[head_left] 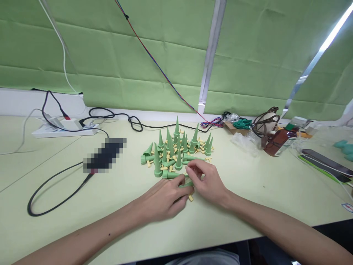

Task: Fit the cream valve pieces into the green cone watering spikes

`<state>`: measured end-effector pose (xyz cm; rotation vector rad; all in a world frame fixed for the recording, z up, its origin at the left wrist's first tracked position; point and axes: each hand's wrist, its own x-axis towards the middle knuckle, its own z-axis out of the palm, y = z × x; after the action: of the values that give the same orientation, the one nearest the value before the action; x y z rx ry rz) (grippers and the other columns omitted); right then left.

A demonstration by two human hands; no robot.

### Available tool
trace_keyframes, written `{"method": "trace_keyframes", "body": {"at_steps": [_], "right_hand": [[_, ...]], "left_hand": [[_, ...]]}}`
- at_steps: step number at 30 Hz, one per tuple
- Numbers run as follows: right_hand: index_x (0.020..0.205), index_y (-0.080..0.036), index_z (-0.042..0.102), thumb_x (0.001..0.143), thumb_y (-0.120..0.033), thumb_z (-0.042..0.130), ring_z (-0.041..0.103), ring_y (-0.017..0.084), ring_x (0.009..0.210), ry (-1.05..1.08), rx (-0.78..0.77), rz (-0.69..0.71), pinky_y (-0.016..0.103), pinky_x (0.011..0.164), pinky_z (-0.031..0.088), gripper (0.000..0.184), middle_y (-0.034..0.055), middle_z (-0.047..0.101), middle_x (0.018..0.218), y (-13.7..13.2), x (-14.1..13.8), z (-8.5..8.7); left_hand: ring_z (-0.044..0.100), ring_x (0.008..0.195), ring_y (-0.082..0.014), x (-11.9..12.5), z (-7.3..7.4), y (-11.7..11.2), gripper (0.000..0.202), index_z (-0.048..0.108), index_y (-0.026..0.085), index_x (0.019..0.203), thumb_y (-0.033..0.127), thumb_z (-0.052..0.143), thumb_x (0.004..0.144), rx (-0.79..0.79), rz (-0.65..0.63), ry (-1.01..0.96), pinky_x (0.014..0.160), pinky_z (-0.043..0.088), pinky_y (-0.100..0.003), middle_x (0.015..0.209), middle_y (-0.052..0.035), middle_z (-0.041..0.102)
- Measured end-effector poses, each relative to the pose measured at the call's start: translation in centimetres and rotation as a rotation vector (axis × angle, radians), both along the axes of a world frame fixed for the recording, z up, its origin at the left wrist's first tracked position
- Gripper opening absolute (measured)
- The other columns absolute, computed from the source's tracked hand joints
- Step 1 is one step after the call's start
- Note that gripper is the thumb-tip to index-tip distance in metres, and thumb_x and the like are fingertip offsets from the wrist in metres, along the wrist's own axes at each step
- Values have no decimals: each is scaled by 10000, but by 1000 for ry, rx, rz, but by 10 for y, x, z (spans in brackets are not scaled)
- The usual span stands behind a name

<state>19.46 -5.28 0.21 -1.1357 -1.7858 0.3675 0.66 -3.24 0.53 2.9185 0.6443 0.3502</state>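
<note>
My left hand (167, 197) is curled around a green plastic spike (188, 184), a slim cone that shows between the fingers. Close against its tip end, my right hand (211, 183) has thumb and fingers pinched together; whatever is between them is hidden. A small yellow valve piece (191, 198) shows just below the left fingertips. Beyond both hands stands a cluster of green spikes, among them an upright cone (157, 163) and a lying one (171, 175). Small yellow valves (149, 163) are scattered between them.
A dark pixelated device (104, 156) with a looped black cable lies on the left, near a white power strip (66, 129). At the right stand a brown bottle (280, 140), a clear plastic bag (246, 143) and flat dark devices (325, 165). Green blinds hang behind the table.
</note>
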Motion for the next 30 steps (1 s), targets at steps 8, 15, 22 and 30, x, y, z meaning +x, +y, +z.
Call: {"method": "trace_keyframes", "body": {"at_steps": [8, 15, 22, 30], "right_hand": [[900, -180, 622, 984, -242, 504, 559, 131, 663, 27, 17, 19, 246, 595, 455, 157, 32, 638, 825, -1, 2, 0], [912, -186, 595, 1000, -273, 494, 561, 126, 655, 64, -21, 12, 244, 604, 455, 160, 14, 624, 796, -1, 3, -1], [937, -190, 583, 998, -262, 491, 556, 125, 650, 39, -42, 17, 238, 586, 437, 131, 15, 633, 817, 1, 3, -2], [962, -172, 617, 995, -238, 479, 527, 126, 638, -24, -26, 23, 245, 584, 417, 157, 20, 624, 800, 1, 3, 0]], "left_hand": [[592, 725, -165, 1, -5, 3, 238, 630, 229, 1134, 259, 438, 996, -54, 116, -178, 630, 454, -276, 957, -51, 553], [547, 623, -125, 2, -5, 6, 280, 625, 255, 1226, 311, 515, 976, -106, 229, -284, 568, 439, -246, 976, -41, 590], [532, 599, -120, 1, -6, 9, 327, 628, 270, 1274, 353, 533, 973, -108, 307, -332, 586, 430, -260, 915, -26, 601], [575, 678, -140, 2, -5, 8, 300, 647, 263, 1239, 336, 528, 973, -110, 331, -363, 614, 440, -269, 929, -24, 626]]}}
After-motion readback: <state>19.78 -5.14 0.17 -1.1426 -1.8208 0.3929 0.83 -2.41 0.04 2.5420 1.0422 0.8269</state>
